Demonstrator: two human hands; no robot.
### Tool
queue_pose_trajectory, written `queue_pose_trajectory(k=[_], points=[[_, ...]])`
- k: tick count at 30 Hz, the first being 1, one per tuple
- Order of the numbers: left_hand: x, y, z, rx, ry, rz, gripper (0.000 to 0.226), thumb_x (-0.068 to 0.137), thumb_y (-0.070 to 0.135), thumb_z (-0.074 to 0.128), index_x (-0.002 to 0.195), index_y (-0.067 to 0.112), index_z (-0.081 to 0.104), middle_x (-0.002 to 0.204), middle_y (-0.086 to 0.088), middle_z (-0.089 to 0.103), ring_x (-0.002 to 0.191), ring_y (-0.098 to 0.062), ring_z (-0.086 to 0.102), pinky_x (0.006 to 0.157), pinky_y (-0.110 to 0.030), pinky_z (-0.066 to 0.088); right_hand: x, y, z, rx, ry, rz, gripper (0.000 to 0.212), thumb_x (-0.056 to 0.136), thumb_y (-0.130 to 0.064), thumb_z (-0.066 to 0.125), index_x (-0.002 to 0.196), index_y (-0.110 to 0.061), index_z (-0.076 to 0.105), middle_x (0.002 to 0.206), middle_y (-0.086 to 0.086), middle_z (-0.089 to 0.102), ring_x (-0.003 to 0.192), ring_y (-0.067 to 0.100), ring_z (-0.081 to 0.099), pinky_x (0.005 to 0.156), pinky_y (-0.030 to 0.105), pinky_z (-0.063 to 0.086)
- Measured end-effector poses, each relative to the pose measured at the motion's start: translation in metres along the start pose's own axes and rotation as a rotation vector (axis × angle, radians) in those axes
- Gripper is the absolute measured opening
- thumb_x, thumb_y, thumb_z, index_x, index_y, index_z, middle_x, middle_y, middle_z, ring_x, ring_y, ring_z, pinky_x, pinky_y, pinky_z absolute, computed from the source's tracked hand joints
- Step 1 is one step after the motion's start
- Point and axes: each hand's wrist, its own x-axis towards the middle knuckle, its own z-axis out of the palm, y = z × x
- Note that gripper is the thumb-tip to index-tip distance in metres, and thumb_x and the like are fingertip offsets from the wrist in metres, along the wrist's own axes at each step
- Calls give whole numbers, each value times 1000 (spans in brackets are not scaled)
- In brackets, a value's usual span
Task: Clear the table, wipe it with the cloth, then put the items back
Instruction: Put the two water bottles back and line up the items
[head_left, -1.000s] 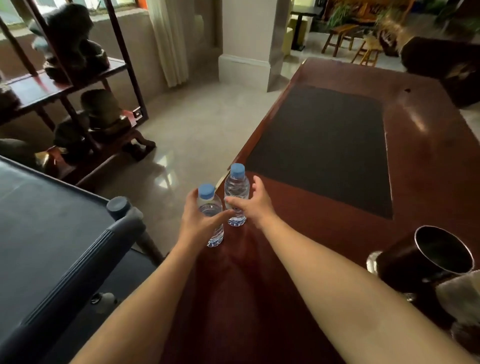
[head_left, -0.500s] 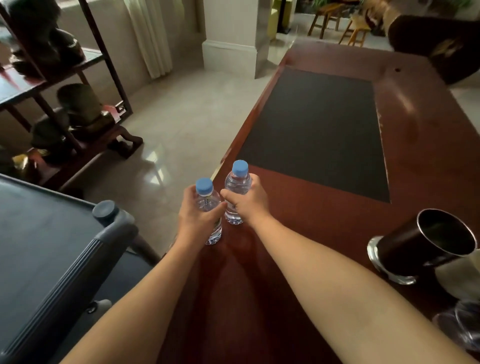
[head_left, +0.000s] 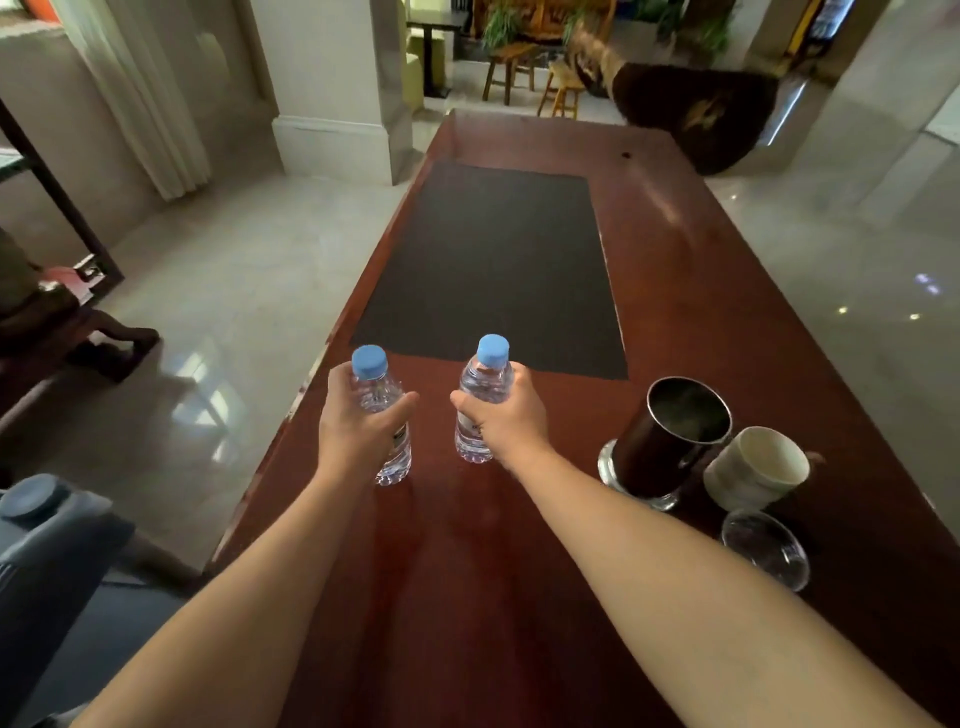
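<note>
Your left hand (head_left: 363, 431) gripped one clear water bottle (head_left: 382, 415) with a blue cap, low and left of centre in the frame; your right hand (head_left: 506, 421) was wrapped around a second bottle (head_left: 480, 400) of the same kind, just right of centre; both stood upright, apart from each other, over the near part of the reddish-brown table (head_left: 727, 312); whether their bases touched the wood could not be told. A dark rectangular mat (head_left: 498, 265) lay on the tabletop beyond the bottles, running toward the top of the frame. At the lower right, a dark metal cup (head_left: 670, 441) sat on a glass coaster (head_left: 610, 470); a pale ceramic cup (head_left: 753, 467) stood just beside it, and a clear glass (head_left: 766, 548) stood near both, closest to the bottom edge; all three were well apart from your hands. At the lower left corner, off the table, the grey arm of a chair (head_left: 52, 545) showed; a white pillar (head_left: 332, 88) rose over the pale floor at the upper left.
</note>
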Motion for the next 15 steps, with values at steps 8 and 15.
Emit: queue_pose_trajectory(k=[8, 15], points=[[-9, 22, 62, -33, -128, 15, 54, 67, 38, 81, 106, 40, 45, 97, 16, 60, 87, -1, 63, 82, -44, 56, 5, 32, -60, -12, 133, 79, 53, 65, -47, 79, 106, -35, 49, 89, -17, 64, 81, 6, 63, 67, 20, 42], [-9, 19, 95, -5, -201, 11, 52, 64, 43, 79, 102, 44, 44, 96, 15, 62, 88, -5, 64, 83, -47, 56, 7, 54, -75, -7, 165, 129, 55, 65, -47, 81, 107, -36, 47, 87, -21, 62, 76, -9, 56, 63, 13, 37]])
